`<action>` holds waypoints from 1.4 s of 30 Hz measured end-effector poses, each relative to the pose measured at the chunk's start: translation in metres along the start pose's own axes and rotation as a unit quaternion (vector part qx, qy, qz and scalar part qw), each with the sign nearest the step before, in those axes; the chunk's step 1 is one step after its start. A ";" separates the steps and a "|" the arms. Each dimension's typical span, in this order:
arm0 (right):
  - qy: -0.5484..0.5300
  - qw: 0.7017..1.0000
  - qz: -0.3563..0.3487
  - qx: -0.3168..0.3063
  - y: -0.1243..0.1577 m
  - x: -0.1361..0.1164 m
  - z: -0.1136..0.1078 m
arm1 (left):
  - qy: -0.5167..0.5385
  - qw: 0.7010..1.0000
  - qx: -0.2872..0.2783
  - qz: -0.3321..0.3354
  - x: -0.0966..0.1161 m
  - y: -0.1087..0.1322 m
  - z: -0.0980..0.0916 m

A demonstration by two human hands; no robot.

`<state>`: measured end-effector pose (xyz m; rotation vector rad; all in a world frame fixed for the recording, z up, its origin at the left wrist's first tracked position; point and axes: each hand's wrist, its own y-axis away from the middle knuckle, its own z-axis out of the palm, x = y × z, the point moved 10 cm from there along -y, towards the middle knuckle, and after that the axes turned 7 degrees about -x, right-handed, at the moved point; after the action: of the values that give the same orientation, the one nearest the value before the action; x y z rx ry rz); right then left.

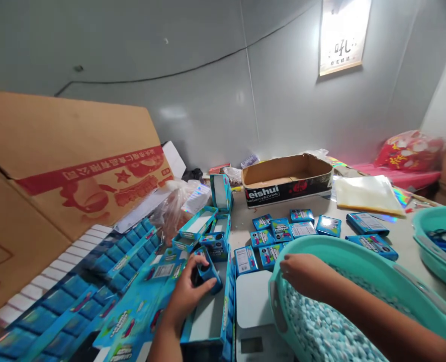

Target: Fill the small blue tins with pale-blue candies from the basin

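Note:
My left hand (187, 291) is closed around a small blue candy tin (209, 277), thumb on one side and fingers on the other. It holds the tin, tilted, over a long open blue display box (207, 319) with a white inside. Another blue tin (215, 245) stands at that box's far end. My right hand (298, 269) is closed in a fist just inside the near-left rim of a teal tub (332, 244). Beneath it lie many pale blue and white candies (315, 322); what its fingers hold is hidden. Between box and tub sits a white scale (255, 301).
Several blue tins (281, 230) lie behind the scale. Filled display boxes (66, 306) and a big cardboard carton (68, 166) occupy the left. At the back are an open carton tray (286, 183) and plastic sheets (369, 193). A second teal tub (439, 221) stands right.

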<state>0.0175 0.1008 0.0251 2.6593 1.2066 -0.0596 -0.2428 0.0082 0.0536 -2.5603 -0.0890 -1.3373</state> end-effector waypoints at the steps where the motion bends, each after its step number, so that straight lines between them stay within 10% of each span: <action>1: 0.011 1.000 -0.013 0.004 0.000 -0.004 0.000 | -0.027 0.999 0.018 0.000 0.003 -0.001 -0.002; 12: -0.032 0.999 0.001 -0.040 0.007 -0.008 0.001 | -0.301 0.943 0.068 -0.123 0.042 -0.033 -0.006; 18: -0.069 0.995 0.021 -0.068 0.009 -0.005 0.011 | -0.427 0.890 -0.038 -0.156 0.043 -0.054 0.005; 22: -0.072 0.993 0.015 -0.087 0.010 -0.008 0.015 | -0.446 0.874 -0.150 -0.122 0.041 -0.071 0.020; 30: -0.078 0.991 0.011 -0.112 0.012 -0.010 0.023 | -0.446 0.887 -0.096 -0.067 0.044 -0.092 0.023; 36: -0.066 0.991 0.017 -0.118 0.012 -0.007 0.031 | -0.446 0.894 0.048 0.008 0.082 -0.027 0.019; 42: -0.066 0.989 0.027 -0.127 0.008 -0.005 0.035 | -0.321 0.907 -0.263 -0.072 0.051 0.055 0.095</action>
<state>0.0225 0.0845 -0.0072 2.4236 1.0255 -0.0662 -0.1281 -0.0244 0.0320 -3.4226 -0.0367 -0.5308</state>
